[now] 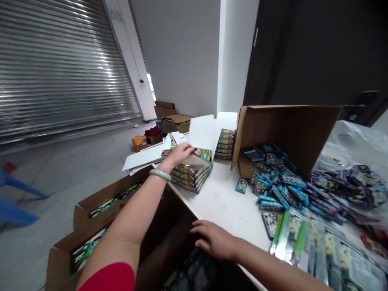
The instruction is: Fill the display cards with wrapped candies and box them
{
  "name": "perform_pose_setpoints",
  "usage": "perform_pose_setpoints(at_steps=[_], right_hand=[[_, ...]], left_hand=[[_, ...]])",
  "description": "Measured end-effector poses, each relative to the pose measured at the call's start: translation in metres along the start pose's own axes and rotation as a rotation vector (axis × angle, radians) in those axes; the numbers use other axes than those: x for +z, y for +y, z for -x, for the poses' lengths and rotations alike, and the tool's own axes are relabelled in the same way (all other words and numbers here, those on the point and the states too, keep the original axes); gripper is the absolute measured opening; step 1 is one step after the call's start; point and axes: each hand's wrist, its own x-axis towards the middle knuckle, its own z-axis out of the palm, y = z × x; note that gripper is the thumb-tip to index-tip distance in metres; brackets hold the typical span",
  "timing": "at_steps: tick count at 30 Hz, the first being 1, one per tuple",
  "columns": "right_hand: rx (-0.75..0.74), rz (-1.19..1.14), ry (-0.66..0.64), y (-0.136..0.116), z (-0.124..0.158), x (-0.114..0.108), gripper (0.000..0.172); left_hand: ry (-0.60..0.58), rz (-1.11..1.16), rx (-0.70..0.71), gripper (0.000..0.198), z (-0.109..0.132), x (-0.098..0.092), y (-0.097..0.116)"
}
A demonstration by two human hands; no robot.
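My left hand [182, 152], with a pale bangle on the wrist, reaches to the far side of the white table [212, 206]. Its fingers close on the rim of the top cardboard display box [203, 154] in a stack of colourfully printed ones; the fingertips are partly hidden. White lid flaps [202, 130] stand up behind it. Near the table's front edge, my right hand [216, 241] hovers with fingers apart and nothing in them. Below it is a dark, open carton [169, 242] with unclear contents.
Another stack of display boxes [224, 144] stands behind. A carton on its side [281, 133] spills small blue packs [273, 186]. Purple packs [324, 196] and clear plastic-wrapped packets [327, 250] lie right. Open cartons [81, 214] and a blue stool [15, 212] are left.
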Motion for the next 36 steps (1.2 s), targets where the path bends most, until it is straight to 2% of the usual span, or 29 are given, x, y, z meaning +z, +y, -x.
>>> perform_pose_setpoints(at_steps=[2,4,6,8,9,11,12,15,17,20,23,26,28,30,32,33,35,36], right_hand=[[-0.013,-0.074,0.019,-0.004,0.021,-0.003,0.038],[-0.008,-0.133,0.042,-0.008,0.042,-0.008,0.035],[-0.009,-0.172,0.058,-0.013,0.065,-0.013,0.032],[-0.003,-0.189,0.074,-0.016,0.089,-0.019,0.031],[0.009,-0.192,0.083,-0.017,0.101,-0.021,0.03],[0.047,-0.194,0.099,-0.021,0.125,-0.024,0.031],[0.065,-0.195,0.103,-0.022,0.136,-0.025,0.031],[0.108,-0.173,0.086,-0.028,0.165,-0.025,0.031],[0.134,-0.163,0.071,-0.03,0.181,-0.021,0.031],[0.184,-0.194,0.093,-0.033,0.198,-0.012,0.031],[0.221,-0.223,0.148,-0.036,0.213,-0.007,0.03],[0.262,-0.216,0.186,-0.034,0.238,-0.02,0.031],[0.314,-0.165,0.251,-0.025,0.266,-0.043,0.03],[0.446,-0.038,0.372,-0.01,0.299,-0.076,0.027],[0.679,0.169,0.506,0.011,0.328,-0.11,0.026],[0.794,0.294,0.556,0.023,0.338,-0.125,0.026],[0.873,0.4,0.59,0.046,0.345,-0.147,0.033],[0.88,0.422,0.583,0.056,0.342,-0.153,0.04]], left_hand=[[0.166,0.02,0.012,0.022,-0.005,-0.016,0.014],[0.296,0.046,0.038,0.021,-0.001,-0.03,0.037],[0.38,0.066,0.11,0.022,0.019,-0.033,0.069],[0.463,0.012,0.352,0.02,0.054,-0.025,0.106],[0.422,-0.045,0.47,0.018,0.075,-0.016,0.124],[0.257,-0.126,0.707,0.011,0.121,0.008,0.152],[0.161,-0.174,0.758,0.009,0.142,0.024,0.161],[-0.05,-0.249,0.742,0.013,0.193,0.083,0.168],[-0.16,-0.251,0.651,0.021,0.211,0.124,0.161],[-0.213,-0.236,0.57,0.026,0.217,0.178,0.147],[-0.227,-0.206,0.564,0.029,0.209,0.211,0.135],[-0.233,-0.132,0.567,0.033,0.204,0.224,0.124],[-0.223,-0.074,0.555,0.035,0.205,0.223,0.116],[-0.185,-0.021,0.534,0.028,0.208,0.221,0.112],[-0.096,0.013,0.479,0.023,0.211,0.223,0.121],[-0.047,0.038,0.45,0.027,0.211,0.227,0.133],[-0.014,0.114,0.417,0.036,0.209,0.24,0.168],[-0.049,0.176,0.43,0.038,0.207,0.249,0.19]])
